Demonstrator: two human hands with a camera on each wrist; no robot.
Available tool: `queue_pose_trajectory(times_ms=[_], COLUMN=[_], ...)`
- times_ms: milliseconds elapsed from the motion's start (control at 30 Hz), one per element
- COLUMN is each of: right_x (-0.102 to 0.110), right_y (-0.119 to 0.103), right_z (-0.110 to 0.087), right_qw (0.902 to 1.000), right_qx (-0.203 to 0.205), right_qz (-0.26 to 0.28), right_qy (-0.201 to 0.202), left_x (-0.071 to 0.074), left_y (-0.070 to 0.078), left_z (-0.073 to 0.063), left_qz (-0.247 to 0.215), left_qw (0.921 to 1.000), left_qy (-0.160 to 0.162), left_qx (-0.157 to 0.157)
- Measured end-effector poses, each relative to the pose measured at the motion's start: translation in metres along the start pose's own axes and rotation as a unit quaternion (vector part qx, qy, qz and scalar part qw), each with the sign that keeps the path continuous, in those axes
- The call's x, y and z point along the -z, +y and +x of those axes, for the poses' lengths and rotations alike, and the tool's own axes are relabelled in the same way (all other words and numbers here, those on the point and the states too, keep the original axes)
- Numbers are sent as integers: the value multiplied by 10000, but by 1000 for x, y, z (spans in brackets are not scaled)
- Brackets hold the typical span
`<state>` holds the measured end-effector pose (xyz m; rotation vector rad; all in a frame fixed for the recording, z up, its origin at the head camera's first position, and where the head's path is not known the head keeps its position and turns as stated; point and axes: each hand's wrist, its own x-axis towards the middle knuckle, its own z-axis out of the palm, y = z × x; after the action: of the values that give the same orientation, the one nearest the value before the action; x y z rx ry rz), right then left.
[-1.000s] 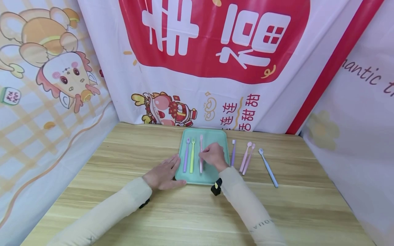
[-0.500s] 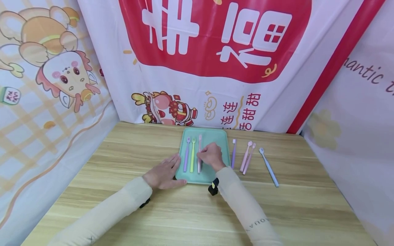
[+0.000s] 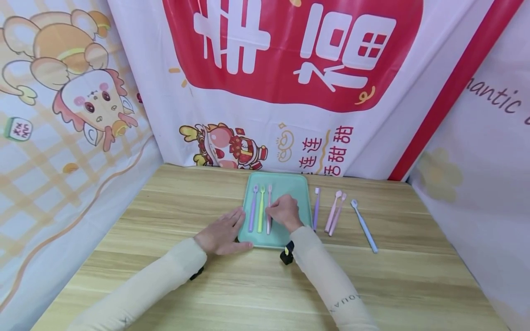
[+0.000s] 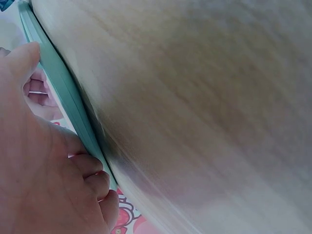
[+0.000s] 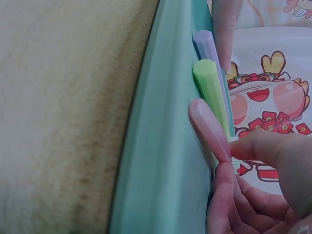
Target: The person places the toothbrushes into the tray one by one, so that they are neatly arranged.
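A mint-green tray (image 3: 295, 184) lies on the wooden table near the back wall. Inside it, a purple toothbrush (image 3: 252, 216) and a yellow-green toothbrush (image 3: 260, 216) lie side by side. My right hand (image 3: 285, 211) pinches a pink toothbrush (image 3: 269, 225) just right of them, between thumb and fingers. The right wrist view shows the pink handle (image 5: 209, 124) beside the green handle (image 5: 210, 83), held at its middle. My left hand (image 3: 221, 232), fingers extended, rests against the tray's left edge; the left wrist view shows its fingertips (image 4: 100, 183) along the tray side (image 4: 63, 87).
To the right of the tray on the table (image 3: 414, 276) lie a purple toothbrush (image 3: 316, 209), two pink toothbrushes (image 3: 332, 212) close together, and a blue toothbrush (image 3: 365, 227) set farther right. A printed cloth wall (image 3: 269, 138) stands directly behind the table.
My right hand has shifted slightly left within the tray, bringing the pink toothbrush closer to the yellow-green one. The left hand has stayed at the tray's edge.
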<state>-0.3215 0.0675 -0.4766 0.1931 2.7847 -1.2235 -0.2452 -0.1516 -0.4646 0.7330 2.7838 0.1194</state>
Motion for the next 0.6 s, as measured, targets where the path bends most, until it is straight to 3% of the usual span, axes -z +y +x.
queue_pose_trajectory(times_ms=[600], right_x=[-2], right_y=[-3], right_z=[-1], right_qw=[9998], right_qx=[-76], right_qz=[-190], right_qy=[45], left_x=[0], left_y=[0], left_z=[0], left_qz=[3], left_qw=[10000], left_qy=[-27], left_qx=[29])
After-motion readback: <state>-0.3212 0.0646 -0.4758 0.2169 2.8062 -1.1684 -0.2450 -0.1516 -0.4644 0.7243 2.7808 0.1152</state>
